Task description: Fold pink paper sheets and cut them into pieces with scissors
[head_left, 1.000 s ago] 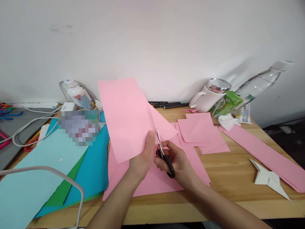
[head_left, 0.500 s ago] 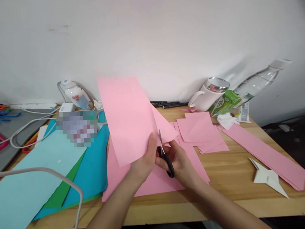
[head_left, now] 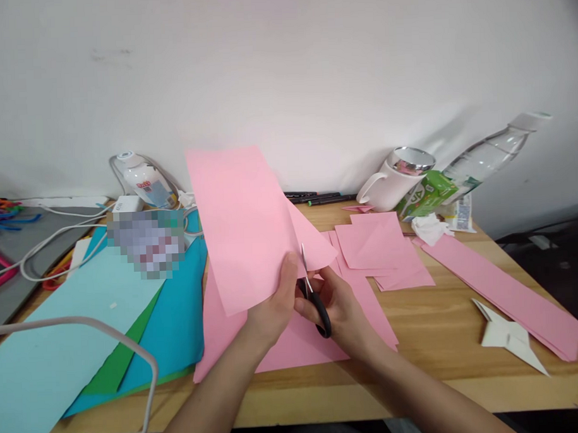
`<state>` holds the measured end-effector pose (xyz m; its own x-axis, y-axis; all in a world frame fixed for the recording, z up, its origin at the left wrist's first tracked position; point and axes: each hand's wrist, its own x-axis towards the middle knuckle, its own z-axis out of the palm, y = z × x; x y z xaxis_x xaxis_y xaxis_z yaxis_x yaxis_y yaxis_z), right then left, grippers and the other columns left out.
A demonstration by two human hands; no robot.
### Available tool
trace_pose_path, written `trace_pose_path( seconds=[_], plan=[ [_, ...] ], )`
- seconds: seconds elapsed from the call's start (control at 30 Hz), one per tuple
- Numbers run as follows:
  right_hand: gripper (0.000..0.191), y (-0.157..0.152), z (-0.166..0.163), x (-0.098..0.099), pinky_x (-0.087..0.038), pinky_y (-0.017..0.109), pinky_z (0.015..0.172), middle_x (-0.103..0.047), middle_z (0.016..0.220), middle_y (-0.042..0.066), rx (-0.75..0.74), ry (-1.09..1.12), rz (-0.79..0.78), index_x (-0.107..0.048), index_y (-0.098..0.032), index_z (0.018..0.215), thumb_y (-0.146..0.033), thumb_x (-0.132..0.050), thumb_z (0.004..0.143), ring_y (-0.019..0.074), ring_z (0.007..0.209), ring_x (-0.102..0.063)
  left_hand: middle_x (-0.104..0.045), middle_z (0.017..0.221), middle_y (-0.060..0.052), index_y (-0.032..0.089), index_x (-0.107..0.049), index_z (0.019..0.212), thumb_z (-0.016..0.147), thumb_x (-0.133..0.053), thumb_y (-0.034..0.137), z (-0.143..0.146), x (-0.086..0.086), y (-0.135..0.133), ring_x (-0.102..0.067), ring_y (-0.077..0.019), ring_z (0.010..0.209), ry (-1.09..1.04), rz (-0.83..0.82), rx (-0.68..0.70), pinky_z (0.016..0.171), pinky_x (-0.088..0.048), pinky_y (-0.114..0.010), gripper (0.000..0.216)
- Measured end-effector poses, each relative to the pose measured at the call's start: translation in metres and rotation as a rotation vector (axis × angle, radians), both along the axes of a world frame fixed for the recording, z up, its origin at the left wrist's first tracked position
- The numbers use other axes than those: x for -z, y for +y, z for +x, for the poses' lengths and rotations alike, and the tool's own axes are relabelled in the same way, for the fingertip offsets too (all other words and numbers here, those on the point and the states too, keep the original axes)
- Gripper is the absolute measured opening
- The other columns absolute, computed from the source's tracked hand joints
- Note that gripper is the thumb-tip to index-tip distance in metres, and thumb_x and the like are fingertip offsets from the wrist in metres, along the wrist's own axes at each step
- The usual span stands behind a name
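Note:
My left hand (head_left: 272, 308) pinches the lower edge of a pink sheet of paper (head_left: 244, 224) and holds it up above the wooden desk (head_left: 429, 312). My right hand (head_left: 337, 306) grips black-handled scissors (head_left: 313, 291). Their blades point up into the sheet's lower edge, where a triangular flap hangs off to the right. More pink paper (head_left: 293, 342) lies flat under both hands.
Pink squares (head_left: 380, 248) and long pink strips (head_left: 504, 291) lie to the right, with a white folded paper shape (head_left: 509, 338). A white mug (head_left: 394, 181), green carton (head_left: 428, 196) and plastic bottle (head_left: 490, 156) stand at the back. Blue and green sheets (head_left: 131, 310), cables and a white bottle (head_left: 143, 177) fill the left.
My left hand slid up the sheet's edge toward the scissors, and the blades moved slightly further into the paper. Between half a second ago and now almost nothing moved.

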<state>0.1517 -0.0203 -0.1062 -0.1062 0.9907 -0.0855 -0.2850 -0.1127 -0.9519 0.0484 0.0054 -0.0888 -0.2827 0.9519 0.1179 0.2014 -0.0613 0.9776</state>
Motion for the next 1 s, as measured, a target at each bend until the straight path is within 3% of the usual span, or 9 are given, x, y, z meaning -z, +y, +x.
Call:
trace_pose_path(
  seconds=[0.3, 0.7, 1.0],
  plan=[
    [0.041, 0.0004, -0.0001, -0.0012, -0.036, 0.02, 0.053, -0.048, 0.063, -0.007, 0.006, 0.004, -0.004, -0.04, -0.021, 0.075, -0.021, -0.079, 0.063, 0.0082, 0.058, -0.044, -0.067, 0.109, -0.009, 0.019, -0.063, 0.1, 0.075, -0.062, 0.037, 0.0009, -0.0014, -0.0004, -0.058, -0.0242, 0.112, 0.029, -0.023, -0.018, 0.109, -0.032, -0.039, 0.03],
    [0.04, 0.0006, -0.0003, 0.0002, -0.032, 0.02, 0.049, -0.05, 0.06, -0.007, 0.006, 0.003, -0.009, -0.041, -0.021, 0.075, -0.023, -0.079, 0.063, 0.0075, 0.054, -0.042, -0.068, 0.108, -0.008, 0.021, -0.064, 0.092, 0.072, -0.065, 0.038, 0.0013, -0.0019, -0.0004, -0.051, -0.0252, 0.119, -0.018, -0.069, -0.028, 0.105, -0.038, -0.038, 0.027],
    [0.041, 0.0003, -0.0005, -0.0015, -0.032, 0.02, 0.048, -0.05, 0.059, -0.007, 0.016, -0.027, -0.026, -0.04, -0.021, 0.075, -0.027, -0.078, 0.063, 0.008, 0.052, -0.042, -0.07, 0.1, -0.01, 0.018, -0.064, 0.09, 0.073, -0.063, 0.038, 0.0002, -0.0029, -0.0004, -0.062, -0.0244, 0.104, 0.009, -0.046, -0.007, 0.106, -0.036, -0.039, 0.026]
  ],
)
